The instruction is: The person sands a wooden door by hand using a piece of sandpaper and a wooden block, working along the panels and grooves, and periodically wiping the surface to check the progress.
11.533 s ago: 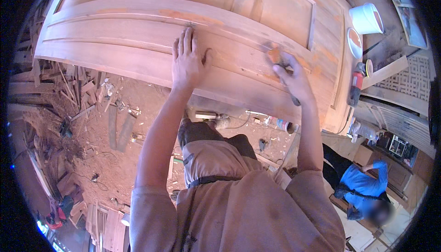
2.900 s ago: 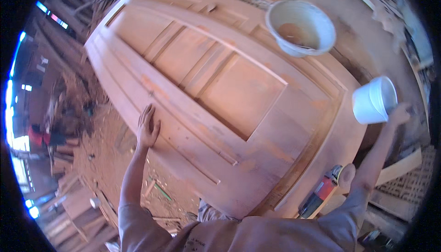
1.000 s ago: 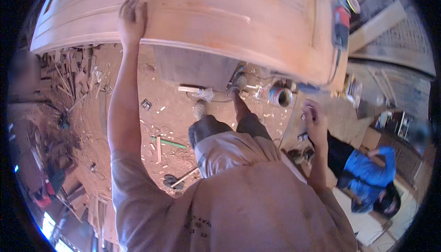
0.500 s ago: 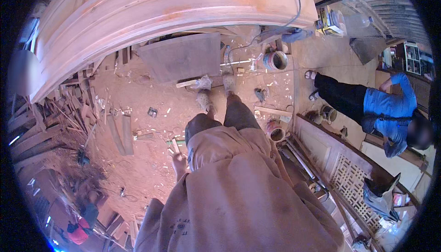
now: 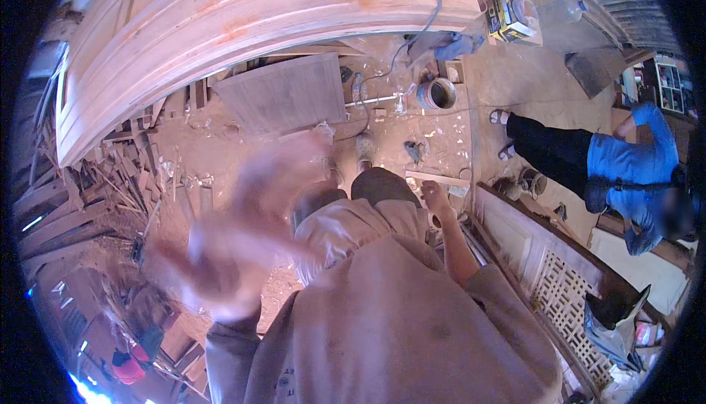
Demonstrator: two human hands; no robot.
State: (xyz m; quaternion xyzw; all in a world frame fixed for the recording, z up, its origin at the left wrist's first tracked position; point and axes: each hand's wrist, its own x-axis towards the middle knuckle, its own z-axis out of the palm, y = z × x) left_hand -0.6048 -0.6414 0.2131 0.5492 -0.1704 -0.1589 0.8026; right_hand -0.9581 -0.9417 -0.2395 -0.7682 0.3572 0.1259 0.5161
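My left hand (image 5: 261, 190) is smeared by fast motion over the floor, left of my legs. Its fingers, and anything they may hold, cannot be made out. My right hand (image 5: 435, 198) is raised by my right thigh, fingers curled into a loose fist with no object showing in it. The wooden panel door (image 5: 220, 25) lies across the upper left, out of both hands' reach. A power cord (image 5: 439, 6) hangs over its right end.
Wood offcuts (image 5: 66, 220) are heaped at left. Ahead are a grey board (image 5: 283, 91) and a bucket (image 5: 439, 93). A lattice panel (image 5: 562, 290) leans at right. Beyond it stands a person in a blue top (image 5: 632, 161). Shavings litter the floor.
My left hand has swung up and forward from beside my thigh and is blurred. My right hand has come up into clear view. The door's right end has shifted left in view.
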